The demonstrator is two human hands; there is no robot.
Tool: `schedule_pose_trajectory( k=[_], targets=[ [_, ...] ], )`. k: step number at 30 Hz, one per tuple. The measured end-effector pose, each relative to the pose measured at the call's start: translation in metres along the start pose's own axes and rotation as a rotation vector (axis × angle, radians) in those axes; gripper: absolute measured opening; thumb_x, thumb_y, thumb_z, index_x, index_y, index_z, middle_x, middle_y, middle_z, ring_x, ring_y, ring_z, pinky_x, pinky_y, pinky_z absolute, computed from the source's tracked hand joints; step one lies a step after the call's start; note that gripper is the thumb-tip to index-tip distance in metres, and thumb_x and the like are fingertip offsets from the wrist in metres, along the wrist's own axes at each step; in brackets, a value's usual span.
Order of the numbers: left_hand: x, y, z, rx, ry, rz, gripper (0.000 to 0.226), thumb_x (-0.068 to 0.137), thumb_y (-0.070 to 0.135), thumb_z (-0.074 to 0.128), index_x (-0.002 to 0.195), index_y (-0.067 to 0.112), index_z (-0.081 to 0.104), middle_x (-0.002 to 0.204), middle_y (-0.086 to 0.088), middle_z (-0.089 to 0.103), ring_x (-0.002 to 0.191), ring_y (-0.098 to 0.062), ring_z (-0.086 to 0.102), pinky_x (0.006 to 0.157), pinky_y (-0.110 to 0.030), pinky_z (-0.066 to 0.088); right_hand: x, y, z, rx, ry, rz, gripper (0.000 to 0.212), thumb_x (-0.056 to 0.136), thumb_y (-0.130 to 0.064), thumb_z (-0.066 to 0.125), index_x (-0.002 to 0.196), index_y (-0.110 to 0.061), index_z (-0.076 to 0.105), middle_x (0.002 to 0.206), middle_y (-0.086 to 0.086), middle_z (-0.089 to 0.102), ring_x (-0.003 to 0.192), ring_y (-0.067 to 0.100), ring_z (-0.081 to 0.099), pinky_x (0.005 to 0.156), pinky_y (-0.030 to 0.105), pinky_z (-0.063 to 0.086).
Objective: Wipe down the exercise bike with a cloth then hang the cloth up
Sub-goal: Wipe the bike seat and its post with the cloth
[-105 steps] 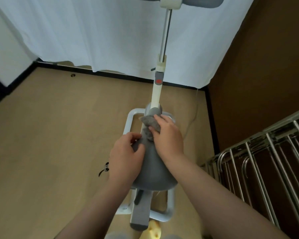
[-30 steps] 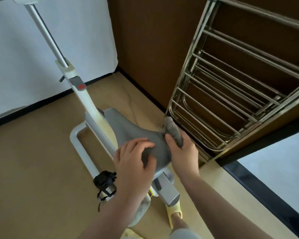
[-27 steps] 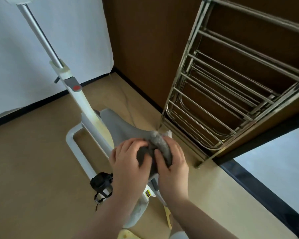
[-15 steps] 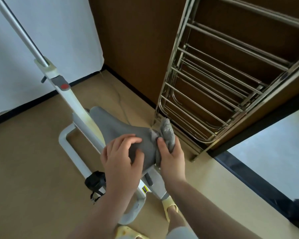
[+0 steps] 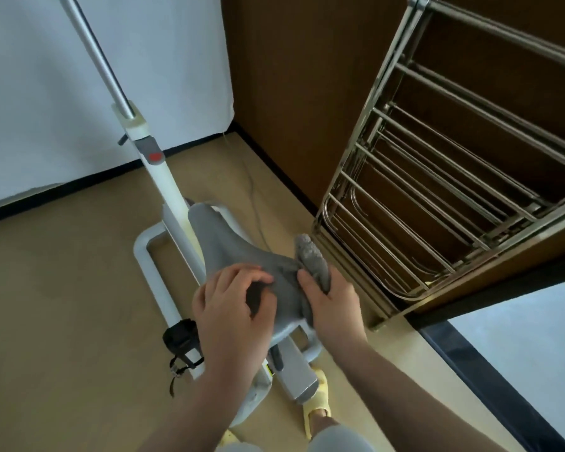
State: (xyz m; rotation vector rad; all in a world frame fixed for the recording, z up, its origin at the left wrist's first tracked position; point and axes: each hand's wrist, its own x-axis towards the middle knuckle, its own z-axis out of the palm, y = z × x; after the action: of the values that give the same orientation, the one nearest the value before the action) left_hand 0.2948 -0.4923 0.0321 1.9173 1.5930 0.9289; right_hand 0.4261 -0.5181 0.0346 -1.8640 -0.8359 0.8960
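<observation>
Across the upper left of the frame hangs a white curtain (image 5: 40, 93), its hem ending above a black baseboard (image 5: 79, 184) and the tan floor (image 5: 62, 305). Right of it, the exercise bike (image 5: 177, 223) rises diagonally: a metal post (image 5: 98, 60) enters a white column bearing a grey collar with a red mark (image 5: 154, 156), and the column descends to a white looped base frame (image 5: 144, 252) on the floor. At lower left of centre, a black pedal with strap (image 5: 180, 340) projects from the bike body. At frame centre sits the grey saddle (image 5: 229, 246), narrow end toward the column. The left hand (image 5: 229, 308) rests on the saddle's left side, fingers curled over the top surface and thumb against its side, so this grip clasps the saddle. Just right of it, the right hand (image 5: 333, 305) lies at the saddle's rear right edge and pinches the grey cloth (image 5: 312, 261); the bunched cloth stands up above the fingers, touching the saddle edge. Below the hands, a yellow slipper (image 5: 318, 409) is visible on the floor. Filling the upper right, a folded metal drying rack (image 5: 437, 190) leans against a brown wall (image 5: 307, 93). Along the lower right runs a dark sill (image 5: 490, 383) beside a pale surface.
</observation>
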Motion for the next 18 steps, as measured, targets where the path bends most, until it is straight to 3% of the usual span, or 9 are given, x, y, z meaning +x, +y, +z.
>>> schedule_pose_trajectory(
  k=[2, 6, 10, 13, 14, 18],
  targets=[
    [0.000, 0.000, 0.001, -0.005, 0.022, -0.008, 0.018, 0.077, 0.035, 0.047, 0.086, 0.035, 0.062, 0.094, 0.022, 0.060, 0.097, -0.004, 0.054, 0.097, -0.036, 0.036, 0.020, -0.006, -0.007, -0.059, -0.074, 0.034, 0.011, 0.093, -0.034, 0.060, 0.084, -0.028, 0.056, 0.078, -0.006, 0.063, 0.071, 0.010, 0.061, 0.055, 0.018, 0.044],
    [0.000, 0.004, 0.001, -0.015, 0.101, -0.037, 0.019, 0.079, 0.034, 0.049, 0.092, 0.030, 0.062, 0.097, 0.020, 0.060, 0.096, -0.003, 0.052, 0.093, -0.042, 0.043, 0.029, -0.015, -0.003, -0.426, -0.241, -0.195, 0.010, 0.094, -0.040, 0.055, 0.091, -0.031, 0.054, 0.078, -0.013, 0.058, 0.072, 0.004, 0.056, 0.058, 0.021, 0.040],
    [0.000, 0.005, 0.005, -0.039, 0.177, -0.120, 0.022, 0.077, 0.033, 0.050, 0.097, 0.031, 0.061, 0.100, 0.028, 0.053, 0.099, -0.007, 0.055, 0.086, -0.045, 0.048, 0.067, -0.030, 0.000, -0.409, -0.387, -0.055, 0.020, 0.091, -0.043, 0.055, 0.094, -0.026, 0.064, 0.086, -0.003, 0.067, 0.082, 0.018, 0.063, 0.070, 0.033, 0.050],
    [-0.001, 0.004, 0.006, -0.047, 0.243, -0.179, 0.023, 0.076, 0.035, 0.050, 0.096, 0.032, 0.061, 0.103, 0.027, 0.054, 0.099, -0.009, 0.056, 0.081, -0.045, 0.050, 0.061, -0.033, 0.006, -0.635, -0.409, -0.241, 0.019, 0.094, -0.045, 0.050, 0.100, -0.030, 0.059, 0.088, -0.008, 0.064, 0.083, 0.015, 0.060, 0.069, 0.030, 0.043],
    [0.000, 0.004, 0.007, -0.034, 0.266, -0.193, 0.022, 0.076, 0.034, 0.052, 0.096, 0.031, 0.061, 0.102, 0.025, 0.055, 0.098, -0.008, 0.055, 0.080, -0.044, 0.051, 0.060, -0.032, 0.007, -0.611, -0.431, -0.246, 0.019, 0.093, -0.045, 0.051, 0.102, -0.030, 0.059, 0.089, -0.010, 0.064, 0.085, 0.014, 0.060, 0.072, 0.031, 0.046],
    [-0.001, 0.006, 0.009, 0.022, 0.308, -0.239, 0.017, 0.080, 0.022, 0.061, 0.096, 0.028, 0.062, 0.100, 0.020, 0.056, 0.094, -0.008, 0.054, 0.079, -0.037, 0.049, 0.088, -0.041, 0.013, -0.280, -0.598, 0.038, 0.021, 0.089, -0.036, 0.060, 0.100, -0.021, 0.070, 0.092, 0.000, 0.073, 0.091, 0.021, 0.067, 0.092, 0.047, 0.050]
  ],
)
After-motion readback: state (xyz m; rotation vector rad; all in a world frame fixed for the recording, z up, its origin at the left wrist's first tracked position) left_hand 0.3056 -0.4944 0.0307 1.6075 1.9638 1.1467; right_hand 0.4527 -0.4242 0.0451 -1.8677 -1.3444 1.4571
